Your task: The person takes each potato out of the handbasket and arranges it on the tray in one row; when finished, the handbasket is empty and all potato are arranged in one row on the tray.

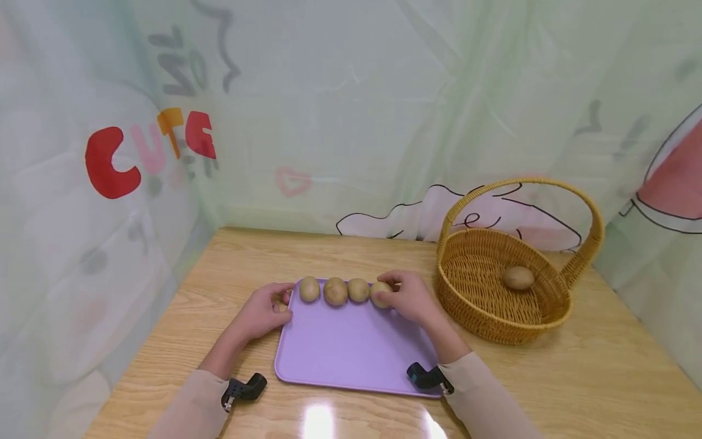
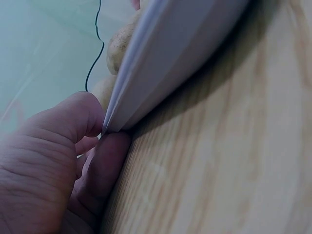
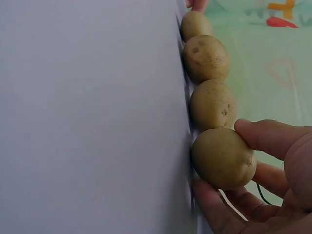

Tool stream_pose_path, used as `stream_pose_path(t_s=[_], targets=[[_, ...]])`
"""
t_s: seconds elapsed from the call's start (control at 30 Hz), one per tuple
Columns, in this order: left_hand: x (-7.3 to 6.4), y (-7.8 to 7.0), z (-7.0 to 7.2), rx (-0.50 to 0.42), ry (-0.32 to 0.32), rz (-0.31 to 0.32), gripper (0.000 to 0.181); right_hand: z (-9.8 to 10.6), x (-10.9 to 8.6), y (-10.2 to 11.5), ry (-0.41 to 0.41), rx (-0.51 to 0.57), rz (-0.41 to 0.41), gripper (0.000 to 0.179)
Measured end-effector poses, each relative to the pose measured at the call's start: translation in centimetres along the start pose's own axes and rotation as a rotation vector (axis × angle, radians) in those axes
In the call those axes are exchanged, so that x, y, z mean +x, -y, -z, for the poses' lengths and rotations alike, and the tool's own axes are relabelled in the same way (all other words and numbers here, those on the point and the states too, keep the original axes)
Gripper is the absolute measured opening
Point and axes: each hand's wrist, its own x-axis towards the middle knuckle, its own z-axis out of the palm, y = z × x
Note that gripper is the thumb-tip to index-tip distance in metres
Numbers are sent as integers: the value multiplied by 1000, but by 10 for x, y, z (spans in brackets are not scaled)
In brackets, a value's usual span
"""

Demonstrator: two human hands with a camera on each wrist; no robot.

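Note:
A purple tray (image 1: 351,347) lies on the table, with several potatoes lined up along its far edge. My left hand (image 1: 262,312) pinches the tray's rim near the far left corner; in the left wrist view, the thumb and fingers meet at the edge (image 2: 122,105). At the right end of the row, my right hand (image 1: 408,297) holds a potato (image 3: 223,158) between thumb and fingers, low at the tray's far edge. Right beside it sits another potato (image 3: 213,105), followed by a spotted one (image 3: 206,58) and a leftmost one (image 1: 309,289).
A wicker basket (image 1: 499,329) with a tall arched handle stands right of the tray. Inside it lies one brown, potato-like item (image 1: 518,278). The wooden table (image 1: 219,268) ends at a printed curtain (image 1: 329,122) behind and at both sides.

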Motion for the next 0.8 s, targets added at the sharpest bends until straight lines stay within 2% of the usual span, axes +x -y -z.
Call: stream_pose_path(t_s=[0.13, 0.37, 0.53, 0.8], targets=[[0, 0, 0, -7, -7, -2, 61, 1, 0, -1, 1, -32, 1, 42], [-1, 2, -2, 16, -10, -7, 61, 4, 0, -13, 23, 78, -4, 39], [-1, 3, -3, 20, -7, -8, 60, 3, -1, -15, 7, 99, 23, 37], [0, 4, -1, 27, -13, -27, 61, 11, -3, -11, 15, 116, -34, 42]])
